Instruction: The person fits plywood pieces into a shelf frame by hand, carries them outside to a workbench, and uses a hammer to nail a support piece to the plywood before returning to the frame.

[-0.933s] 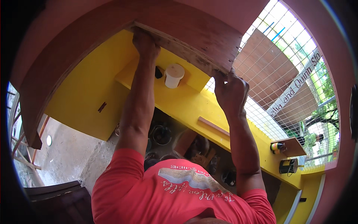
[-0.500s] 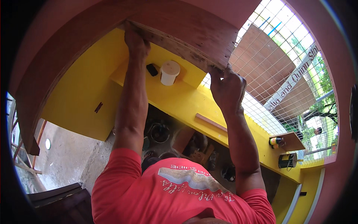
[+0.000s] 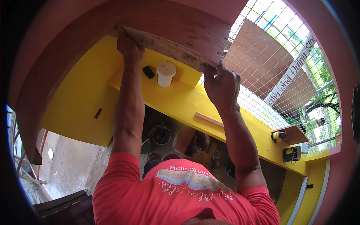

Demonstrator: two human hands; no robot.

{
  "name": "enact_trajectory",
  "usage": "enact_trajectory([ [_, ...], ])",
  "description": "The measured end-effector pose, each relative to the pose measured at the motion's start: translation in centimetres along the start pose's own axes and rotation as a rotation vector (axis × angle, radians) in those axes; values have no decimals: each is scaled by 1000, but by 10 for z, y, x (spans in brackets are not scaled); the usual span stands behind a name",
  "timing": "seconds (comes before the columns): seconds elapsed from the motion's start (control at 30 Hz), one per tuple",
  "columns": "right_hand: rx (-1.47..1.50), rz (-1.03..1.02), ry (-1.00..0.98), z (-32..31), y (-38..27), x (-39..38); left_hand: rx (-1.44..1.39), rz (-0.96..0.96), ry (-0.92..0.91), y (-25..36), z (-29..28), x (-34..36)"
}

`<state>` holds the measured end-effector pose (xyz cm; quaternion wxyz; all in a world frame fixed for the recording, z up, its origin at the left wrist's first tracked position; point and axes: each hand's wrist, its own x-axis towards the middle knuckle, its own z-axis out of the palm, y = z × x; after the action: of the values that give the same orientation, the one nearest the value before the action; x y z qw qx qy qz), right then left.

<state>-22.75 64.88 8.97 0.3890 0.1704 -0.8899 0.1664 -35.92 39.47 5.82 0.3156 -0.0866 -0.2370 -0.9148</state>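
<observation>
View's shifted so the overhead plywood panel (image 3: 183,28) sits further left, but my right hand (image 3: 223,84) still pinches its right corner, left hand (image 3: 130,47) curled at the other end (fingertips hidden, can't tell), so probably still just steadying.

both hands (image 3: 129,48) touch a wooden panel (image 3: 176,30) (brown-red).

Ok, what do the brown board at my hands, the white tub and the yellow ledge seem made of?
Brown board: probably plywood, dull, with visible grain and a paler edge. White tub: likely plastic, smooth and lidded. Yellow ledge: apparently painted, judging by its uniform colour; material underneath hidden.
</observation>
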Motion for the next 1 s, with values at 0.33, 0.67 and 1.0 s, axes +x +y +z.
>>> enact_trajectory([
  [0.33, 13, 0, 11, 1, 3, 0, -7, -18, 38, 5, 6, -3],
  [0.67, -18, 15, -25, -3, 3, -2, -3, -29, 6, 6, -3, -2],
  [1.0, 3, -3, -10, 2, 3, -2, -27, -185, -106, 19, -11, -8],
])
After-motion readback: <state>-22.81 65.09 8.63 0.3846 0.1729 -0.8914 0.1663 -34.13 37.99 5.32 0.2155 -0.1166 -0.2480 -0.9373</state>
